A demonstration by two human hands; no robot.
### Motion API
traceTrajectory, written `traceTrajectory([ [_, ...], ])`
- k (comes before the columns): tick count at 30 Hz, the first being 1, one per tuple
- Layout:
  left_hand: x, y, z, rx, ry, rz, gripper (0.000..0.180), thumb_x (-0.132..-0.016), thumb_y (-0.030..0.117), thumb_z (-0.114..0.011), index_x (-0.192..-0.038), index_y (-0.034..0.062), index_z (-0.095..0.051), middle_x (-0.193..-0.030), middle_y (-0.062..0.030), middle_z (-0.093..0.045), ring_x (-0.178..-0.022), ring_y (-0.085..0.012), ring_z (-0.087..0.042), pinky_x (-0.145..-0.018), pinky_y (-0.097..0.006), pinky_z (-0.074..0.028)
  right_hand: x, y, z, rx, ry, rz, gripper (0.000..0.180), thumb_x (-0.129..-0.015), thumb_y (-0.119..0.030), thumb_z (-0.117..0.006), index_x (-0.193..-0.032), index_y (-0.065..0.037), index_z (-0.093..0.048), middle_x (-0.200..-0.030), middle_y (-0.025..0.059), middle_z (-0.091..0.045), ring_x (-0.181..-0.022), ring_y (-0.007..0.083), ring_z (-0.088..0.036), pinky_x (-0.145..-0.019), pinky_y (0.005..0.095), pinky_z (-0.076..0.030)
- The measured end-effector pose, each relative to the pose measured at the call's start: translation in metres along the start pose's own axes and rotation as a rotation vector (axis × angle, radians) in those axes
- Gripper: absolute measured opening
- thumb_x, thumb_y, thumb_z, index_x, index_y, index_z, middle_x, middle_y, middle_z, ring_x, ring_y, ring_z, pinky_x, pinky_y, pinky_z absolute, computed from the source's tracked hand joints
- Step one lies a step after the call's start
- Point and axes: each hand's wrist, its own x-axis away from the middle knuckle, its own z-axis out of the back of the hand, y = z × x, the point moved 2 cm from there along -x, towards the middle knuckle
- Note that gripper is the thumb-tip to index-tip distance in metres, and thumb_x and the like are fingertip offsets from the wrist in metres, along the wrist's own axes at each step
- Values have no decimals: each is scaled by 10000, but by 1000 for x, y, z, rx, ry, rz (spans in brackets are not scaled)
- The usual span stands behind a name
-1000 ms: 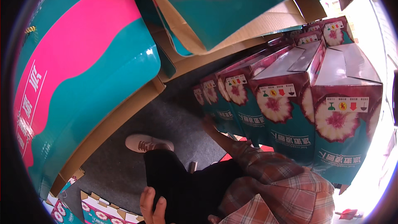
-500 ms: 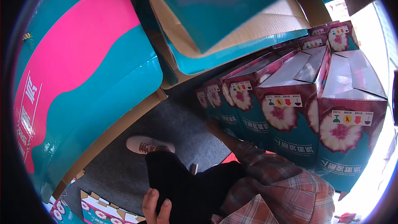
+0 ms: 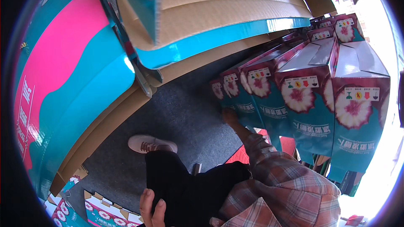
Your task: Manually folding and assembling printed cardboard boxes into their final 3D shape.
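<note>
Head view looks down at a person in a plaid shirt (image 3: 282,193) and dark trousers (image 3: 181,189), standing on a grey floor (image 3: 181,113). The right hand (image 3: 230,117) reaches forward and down to a row of tall teal and dark red boxes (image 3: 303,101) with a big flower picture on each. That hand sits right at the bottom of the nearest small box (image 3: 221,94) in the row and seems to touch it. Its fingers are turned away and partly behind the box, so I cannot tell how wide they are or if they grip anything. The left hand (image 3: 152,207) is low down by the trousers at the bottom edge. Its fingers (image 3: 160,210) are a little spread and rest loose on the dark cloth, holding nothing. The row of boxes stands upright, side by side, running from just past the right hand off to the right. A big pink and teal carton (image 3: 63,88) fills the left side. An open cardboard box with teal flaps (image 3: 219,12) hangs over the top. One light shoe (image 3: 151,143) shows on the floor. Some flat printed boxes (image 3: 101,212) lie at the lower left, cut off by the edge.
</note>
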Motion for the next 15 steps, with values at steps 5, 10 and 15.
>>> traceTrajectory([
  [5,23,-24,43,-17,-13,12,587,-996,428,-253,-1234,-46,-505,-1296,-280,-477,-1189,-449,-469,-1011,-545,-360,-5,-5,8,79,-81,-71,192,-852,-179,-473,-828,-69,-628,-799,161,-638,-740,318,-634,-655,475,-509],
  [10,52,-42,60,-46,19,49,592,-991,420,-237,-1245,-45,-499,-1293,-280,-481,-1188,-454,-466,-1013,-551,-355,-12,8,8,199,-120,-89,225,-869,-186,-458,-827,-54,-635,-827,190,-644,-761,341,-641,-678,491,-510],
  [15,84,-60,72,-47,60,76,591,-991,415,-232,-1236,-49,-505,-1290,-279,-484,-1171,-450,-478,-1001,-539,-368,-13,50,2,-45,66,-46,163,-796,-181,-550,-881,-58,-612,-842,162,-628,-755,368,-617,-630,484,-487],
])
